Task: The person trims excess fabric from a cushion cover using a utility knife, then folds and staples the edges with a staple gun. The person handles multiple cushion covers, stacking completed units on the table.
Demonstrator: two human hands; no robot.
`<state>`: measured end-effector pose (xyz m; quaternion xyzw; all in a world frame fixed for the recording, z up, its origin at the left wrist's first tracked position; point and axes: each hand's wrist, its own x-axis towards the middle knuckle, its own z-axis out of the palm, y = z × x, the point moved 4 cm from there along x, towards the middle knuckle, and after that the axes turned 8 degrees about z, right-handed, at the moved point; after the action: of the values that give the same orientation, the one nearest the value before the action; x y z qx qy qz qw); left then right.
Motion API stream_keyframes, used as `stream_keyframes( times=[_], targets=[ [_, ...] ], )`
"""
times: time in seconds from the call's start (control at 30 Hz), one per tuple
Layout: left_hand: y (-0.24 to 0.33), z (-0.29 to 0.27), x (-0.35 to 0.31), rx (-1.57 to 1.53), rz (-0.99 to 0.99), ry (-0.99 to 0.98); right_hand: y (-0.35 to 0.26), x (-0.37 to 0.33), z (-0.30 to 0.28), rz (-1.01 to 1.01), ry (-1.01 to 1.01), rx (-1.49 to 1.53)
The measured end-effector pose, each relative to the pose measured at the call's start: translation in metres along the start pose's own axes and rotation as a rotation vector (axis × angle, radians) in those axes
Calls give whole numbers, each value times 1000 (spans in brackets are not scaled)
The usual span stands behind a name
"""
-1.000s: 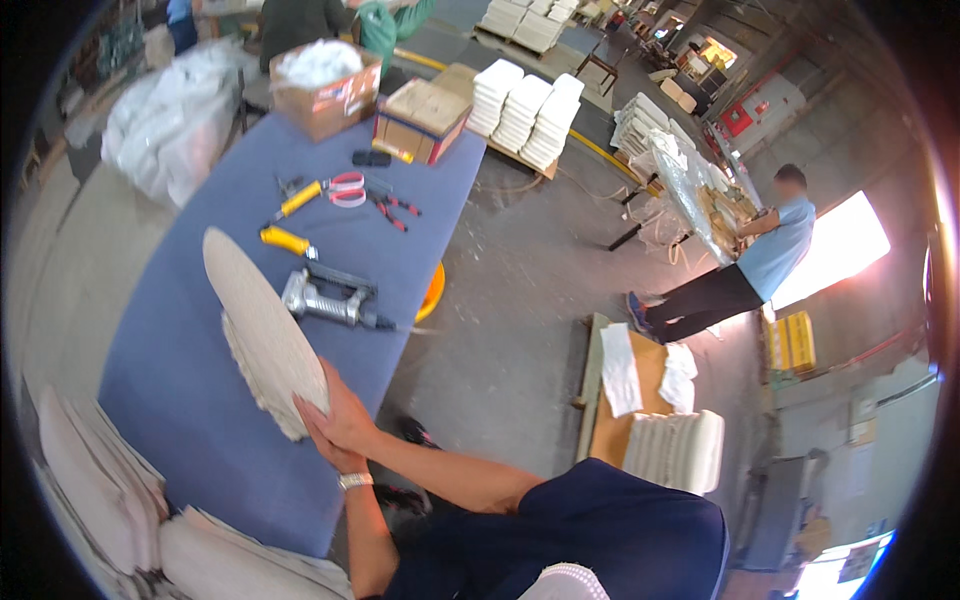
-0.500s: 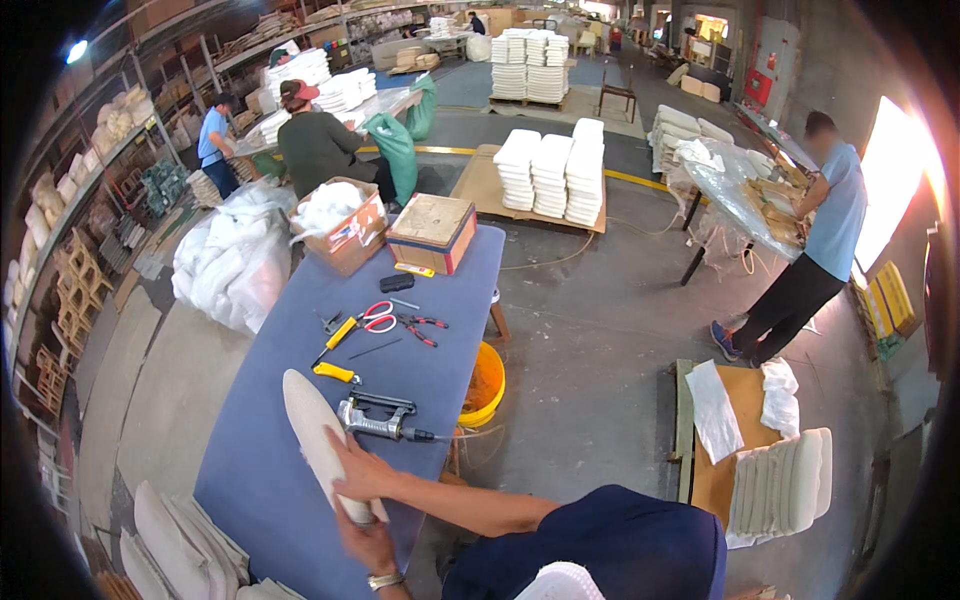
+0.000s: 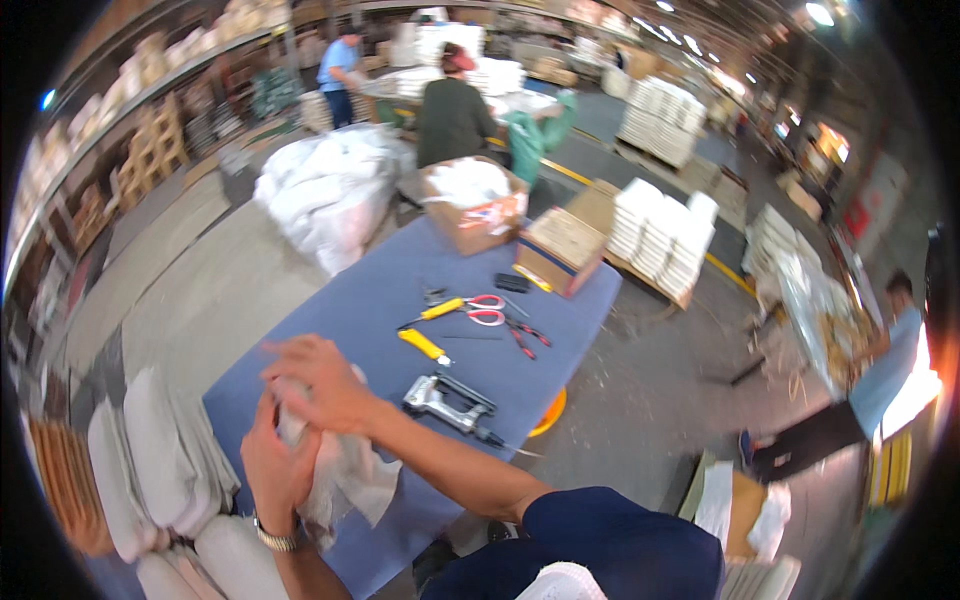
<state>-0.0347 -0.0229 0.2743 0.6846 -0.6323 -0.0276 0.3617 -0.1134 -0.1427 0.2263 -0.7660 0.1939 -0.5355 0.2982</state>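
Note:
Over the near left part of the blue-topped table (image 3: 300, 335), my two hands hold a pale fabric-covered seat pad (image 3: 352, 488). My left hand (image 3: 278, 465), with a metal band at its wrist, grips it from below and the left. Across the top of it my right hand (image 3: 325, 385) lies with bent fingers, smeared by motion. Loose cloth hangs below the hands; most of the pad is hidden behind them. Just right of my right forearm lies a silver staple gun (image 3: 448, 402) with its hose. A yellow-handled tool (image 3: 424, 346) rests beyond it.
Red-handled scissors (image 3: 487, 310), pliers (image 3: 526, 338) and a black block (image 3: 511, 282) lie farther back. Two boxes (image 3: 565, 250) (image 3: 478, 230) stand at the table's far end. Stacked pale pads (image 3: 165, 460) are at my left. A yellow bucket (image 3: 550, 412) shows beyond the right edge.
The view has swung and tilted, so the table sits differently. The pad was held long and edge-on; now it is turned, with cloth hanging loose. My right hand has moved up over its top.

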Motion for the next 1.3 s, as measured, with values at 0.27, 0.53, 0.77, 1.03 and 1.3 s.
stream_keyframes(
  times=[0.27,0.53,0.77,1.03,1.3],
  targets=[
    [-198,136,-104,-1057,-101,-130,93,69,39,265,-8,277],
    [-170,172,-59,-912,41,77,105,77,43,385,-8,181],
    [-137,92,-29,-202,-225,-149,187,96,83,646,-193,484],
    [-191,167,-42,-190,-679,-242,304,-76,190,1238,-475,905],
    [-182,174,-30,-187,-692,-288,292,18,115,884,-396,607]
  ],
)
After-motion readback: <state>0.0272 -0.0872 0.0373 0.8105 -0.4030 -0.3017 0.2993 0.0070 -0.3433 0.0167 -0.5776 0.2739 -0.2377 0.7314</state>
